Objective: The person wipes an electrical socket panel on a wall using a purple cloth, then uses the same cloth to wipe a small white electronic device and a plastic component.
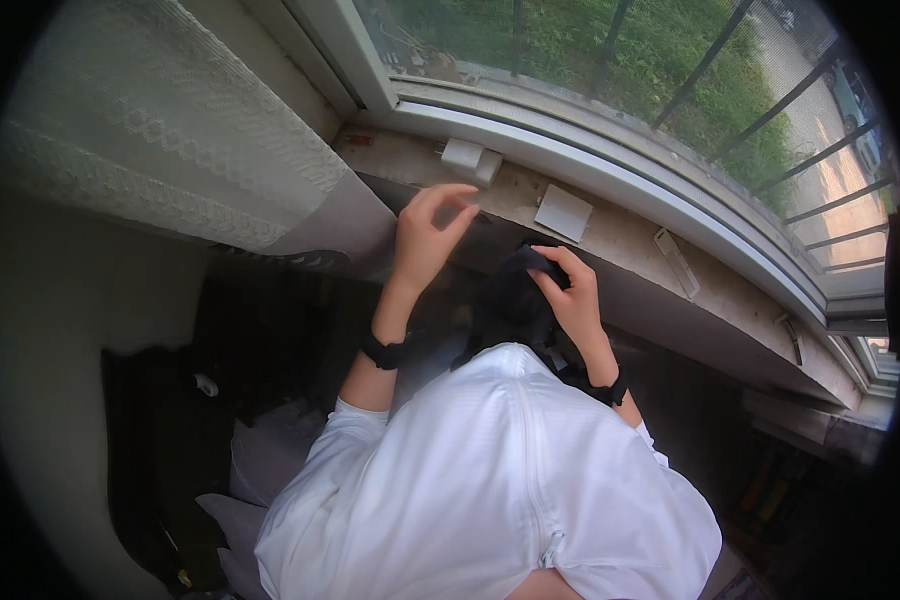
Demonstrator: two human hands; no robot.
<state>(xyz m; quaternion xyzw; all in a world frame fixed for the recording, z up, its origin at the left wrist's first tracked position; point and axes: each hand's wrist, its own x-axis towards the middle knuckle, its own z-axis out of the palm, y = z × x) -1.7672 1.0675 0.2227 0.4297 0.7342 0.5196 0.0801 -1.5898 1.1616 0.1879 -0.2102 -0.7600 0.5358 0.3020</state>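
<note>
My right hand [572, 292] pinches the upper edge of a black, soft-looking cloth item [515, 290] between thumb and fingers. The black item hangs down in front of my white shirt [490, 450], its lower part lost in shadow, so its kind is unclear. Up and to the left, my left hand [430, 237] is raised near the windowsill edge. Its fingers curve toward the thumb with a gap between the tips, and nothing shows in them. Black bands circle both my wrists.
Along the windowsill [515, 200] lie a white block like a plug adapter [470, 160], a flat white square [563, 213] and a narrow white piece [677, 262]. A lace-patterned curtain [200, 130] hangs at left. Beyond the barred window are grass and a path.
</note>
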